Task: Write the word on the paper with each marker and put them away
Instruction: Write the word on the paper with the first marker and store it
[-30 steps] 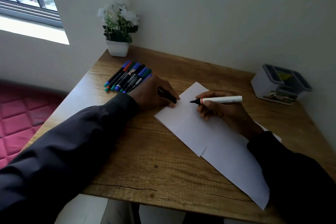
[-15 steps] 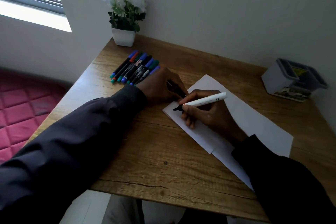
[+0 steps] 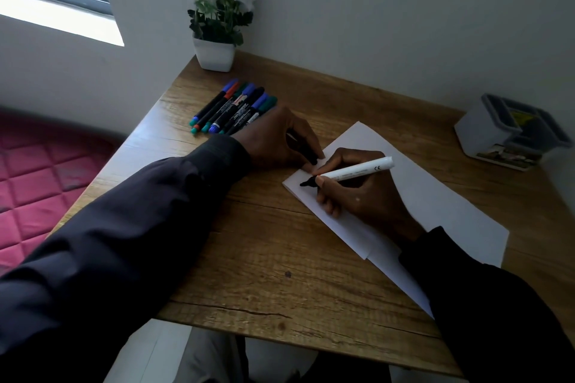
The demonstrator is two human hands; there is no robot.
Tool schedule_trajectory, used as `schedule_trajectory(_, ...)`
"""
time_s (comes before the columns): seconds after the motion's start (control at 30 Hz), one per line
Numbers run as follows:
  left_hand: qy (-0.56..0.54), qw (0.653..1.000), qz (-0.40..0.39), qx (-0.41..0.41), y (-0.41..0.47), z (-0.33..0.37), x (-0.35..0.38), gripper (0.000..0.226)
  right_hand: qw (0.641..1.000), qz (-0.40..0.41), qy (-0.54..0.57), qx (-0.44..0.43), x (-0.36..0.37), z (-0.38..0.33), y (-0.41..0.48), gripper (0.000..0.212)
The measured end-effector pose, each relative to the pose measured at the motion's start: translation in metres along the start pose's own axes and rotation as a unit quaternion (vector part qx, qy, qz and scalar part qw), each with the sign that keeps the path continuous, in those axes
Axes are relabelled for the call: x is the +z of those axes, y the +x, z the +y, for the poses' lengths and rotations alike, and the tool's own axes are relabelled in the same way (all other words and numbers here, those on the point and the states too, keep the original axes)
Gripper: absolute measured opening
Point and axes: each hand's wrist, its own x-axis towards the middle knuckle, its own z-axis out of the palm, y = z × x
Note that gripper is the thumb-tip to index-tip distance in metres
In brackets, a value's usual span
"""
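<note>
The white marker point(image 3: 354, 171) lies low and slanted over the near left corner of the paper point(image 3: 441, 199). Its long side runs from upper right to lower left. Its black tip points left, down at the paper; I cannot tell if it touches. The right hand point(image 3: 361, 196) rests on the paper, its fingers point(image 3: 323, 181) curled round the marker near the tip. The left hand point(image 3: 270, 140) rests on the bench point(image 3: 264, 258) at the paper's edge, its fingers point(image 3: 306, 134) pinching a black cap point(image 3: 308, 152). Behind it lies a row of markers point(image 3: 233, 109). A flower pot point(image 3: 214, 56) stands at the far corner. A grey and white box point(image 3: 485, 134) sits far right.
</note>
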Motion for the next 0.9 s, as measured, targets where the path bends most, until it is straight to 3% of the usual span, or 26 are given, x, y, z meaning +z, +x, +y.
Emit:
schedule_trajectory(0.1, -0.005, 1.000, 0.001, 0.001, 0.000, 0.000, 0.000, 0.023, 0.997, -0.040, 0.021, 0.069, 0.001, 0.000, 0.000, 0.021)
schedule_trajectory(0.17, -0.013, 1.000, 0.002, -0.001, 0.000, 0.001, 0.000, 0.024, 0.996, -0.013, -0.035, 0.087, 0.003, -0.008, -0.001, 0.019)
schedule_trajectory(0.27, -0.013, 1.000, -0.002, 0.001, 0.000, 0.001, -0.001, 0.024, 0.993, 0.018, -0.102, 0.057, 0.004, -0.013, -0.003, 0.024)
schedule_trajectory(0.37, -0.011, 1.000, -0.005, -0.001, 0.000, 0.000, -0.001, 0.023, 0.995, 0.005, -0.100, 0.003, 0.003, -0.012, 0.000, 0.009)
schedule_trajectory(0.43, -0.012, 1.000, -0.002, -0.001, 0.001, 0.001, 0.000, 0.024, 0.994, 0.014, -0.104, -0.021, 0.003, -0.009, 0.001, 0.028)
schedule_trajectory(0.53, -0.010, 1.000, -0.002, -0.003, 0.001, 0.001, 0.000, 0.025, 0.994, 0.018, -0.108, -0.010, 0.000, -0.008, 0.000, 0.013)
schedule_trajectory(0.63, -0.005, 1.000, -0.003, -0.001, 0.001, 0.001, 0.000, 0.026, 0.995, 0.029, -0.094, -0.031, 0.001, -0.006, 0.000, 0.033)
schedule_trajectory(0.7, -0.008, 1.000, 0.000, -0.001, 0.000, 0.001, -0.001, 0.025, 0.995, 0.031, -0.090, -0.018, 0.003, -0.006, 0.000, 0.033)
schedule_trajectory(0.8, -0.009, 1.000, -0.003, 0.000, 0.000, 0.001, 0.000, 0.024, 0.997, 0.015, -0.076, 0.030, 0.003, -0.009, -0.001, 0.010)
schedule_trajectory(0.9, -0.013, 1.000, -0.001, -0.008, 0.000, 0.001, 0.000, 0.024, 0.997, 0.005, -0.010, 0.074, 0.006, -0.014, 0.000, 0.027)
